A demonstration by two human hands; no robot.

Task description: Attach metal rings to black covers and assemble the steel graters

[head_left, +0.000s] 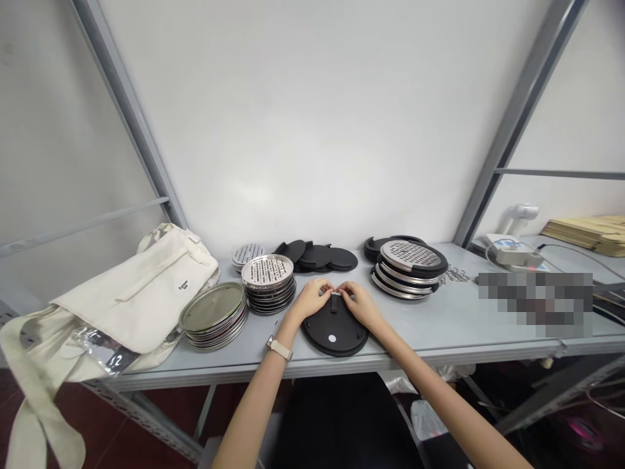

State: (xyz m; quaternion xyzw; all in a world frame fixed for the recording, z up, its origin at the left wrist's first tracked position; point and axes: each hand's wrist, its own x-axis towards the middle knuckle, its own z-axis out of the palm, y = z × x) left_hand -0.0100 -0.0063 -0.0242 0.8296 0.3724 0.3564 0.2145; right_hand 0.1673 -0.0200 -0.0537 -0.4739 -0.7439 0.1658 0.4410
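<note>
A round black disc (pixel 336 329) lies on the grey table near its front edge, with a white dot and small raised feet on its upper face. At its far rim a small silvery metal piece (pixel 336 293) sits above a short black tab (pixel 334 305). My left hand (pixel 313 299), with a pale-strapped watch on the wrist, pinches at this piece from the left. From the right, my right hand (pixel 360 303) has its fingertips closed on the same piece. The fingertips nearly meet, and the piece's exact shape is too small to make out.
Left of the disc stand stacked perforated metal plates (pixel 267 272), stacked olive-topped round trays (pixel 213 309) and a cream bag (pixel 146 293). Black discs (pixel 315 256) lie behind. On the right are stacked black-and-metal discs (pixel 409 264), loose metal bits (pixel 455 274) and a power strip (pixel 517 253).
</note>
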